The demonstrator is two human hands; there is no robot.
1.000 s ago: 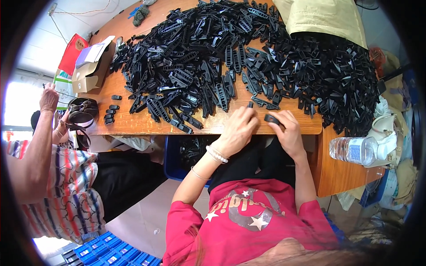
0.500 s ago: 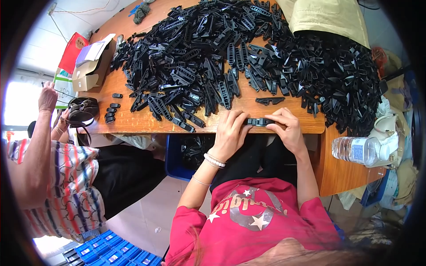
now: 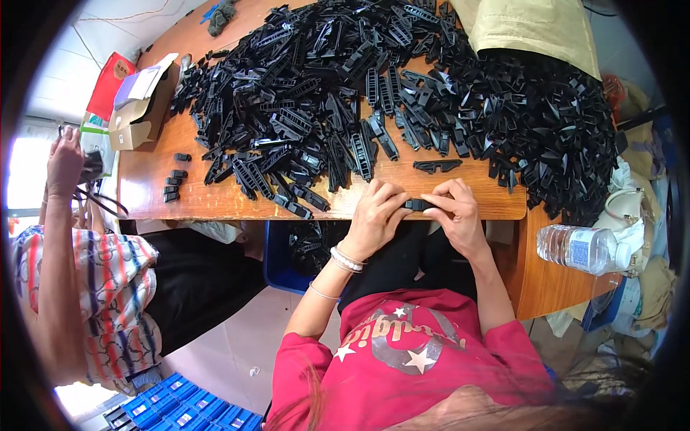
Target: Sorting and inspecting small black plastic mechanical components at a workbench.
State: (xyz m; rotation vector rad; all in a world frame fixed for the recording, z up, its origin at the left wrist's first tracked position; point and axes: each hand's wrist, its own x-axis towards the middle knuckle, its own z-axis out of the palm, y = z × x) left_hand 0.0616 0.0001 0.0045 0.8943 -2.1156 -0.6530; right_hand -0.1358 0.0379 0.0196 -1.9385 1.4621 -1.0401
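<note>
My left hand and my right hand meet at the table's front edge, fingers closed on the two ends of a small black plastic part. The fingertips cover most of it, so its exact kind cannot be made out. A single long black piece lies on the wood just beyond my right hand. Past my left hand, a broad heap of black plastic parts, many slotted like ladders, spreads over the wooden table.
Several small black pieces sit at the left, near an open cardboard box. A beige sack lies over the heap's far right. Below the edge is a blue bin. A plastic bottle lies right; a co-worker's arm is left.
My hands have come closer together, and less of the black part shows between them. At the left, the co-worker's hands and a dark bag have moved away from the table.
</note>
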